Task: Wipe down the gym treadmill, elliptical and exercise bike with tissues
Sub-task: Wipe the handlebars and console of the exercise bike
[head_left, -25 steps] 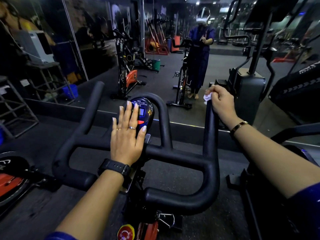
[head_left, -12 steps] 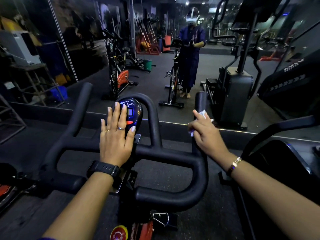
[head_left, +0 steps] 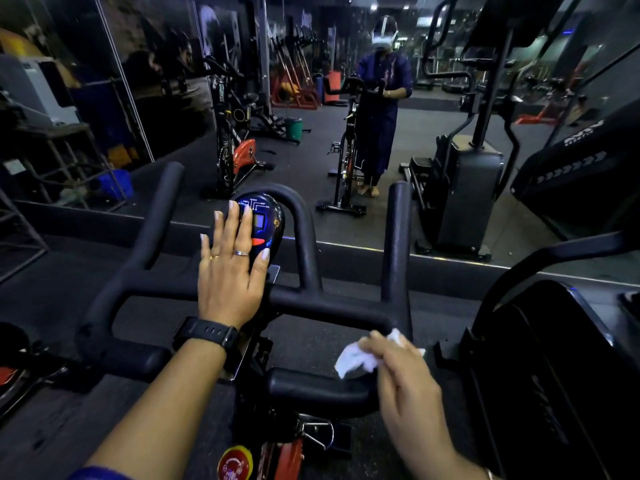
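The person's left hand (head_left: 230, 275) lies flat with straight fingers spread a little, its palm on the crossbar of the black foam-padded handlebar (head_left: 329, 308) of the exercise bike and its fingers reaching up over the black oval console with the blue-lit screen (head_left: 266, 223). A black wristwatch (head_left: 207, 332) sits on that wrist. The right hand (head_left: 405, 372) pinches a crumpled white tissue (head_left: 353, 362) in curled fingers and holds it against the near right bend of the handlebar, where the bar curves back toward the person. The upright right horn of the bar rises just behind the tissue. Below, near the frame's bottom edge, is a round red knob (head_left: 235, 462) on the bike's stem. A bulky black machine (head_left: 540, 358) stands just beside the bike on the right, close to the right forearm. Ahead, a wall mirror (head_left: 415, 140) reflects the person at the bike, a second red-and-black bike (head_left: 235, 147) and a tall dark elliptical (head_left: 464, 188).
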